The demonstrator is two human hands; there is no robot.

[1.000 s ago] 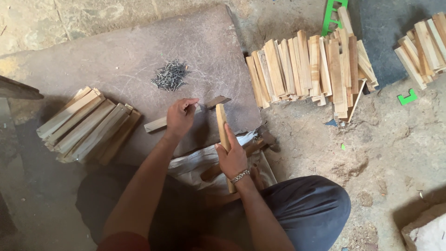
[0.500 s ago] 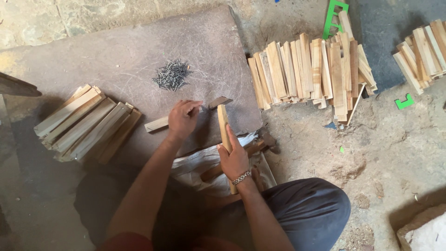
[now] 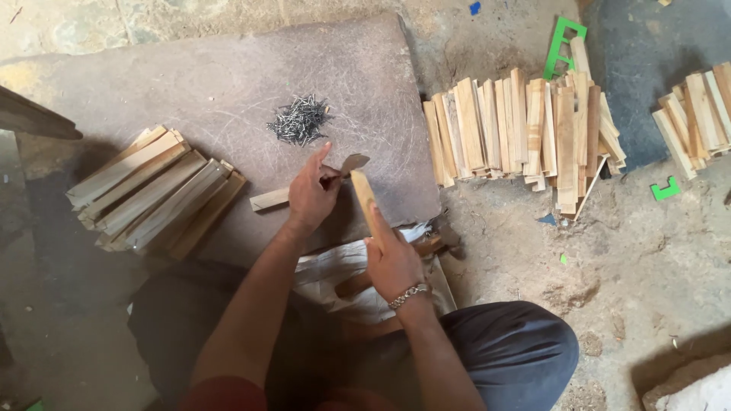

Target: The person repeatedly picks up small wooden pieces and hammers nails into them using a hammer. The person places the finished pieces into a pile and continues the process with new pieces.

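Note:
My left hand (image 3: 311, 192) presses on a flat wooden slat (image 3: 268, 199) that lies on the grey stone slab (image 3: 190, 91), fingers pinched near its right end. My right hand (image 3: 392, 262), with a metal bracelet on the wrist, grips a second wooden slat (image 3: 363, 194) that points up and away, its far end meeting the first slat beside my left fingers. A small heap of dark nails (image 3: 298, 120) lies on the slab just beyond my left hand.
A stack of slats (image 3: 152, 194) rests at the slab's left edge. A larger row of slats (image 3: 525, 133) lies on the dirt to the right, another pile (image 3: 697, 114) further right. Green plastic pieces (image 3: 562, 46) lie nearby. White cloth (image 3: 343, 278) covers my lap.
My hands have barely shifted; the left hand's fingers have adjusted on the flat slat while the right hand keeps the second slat against it.

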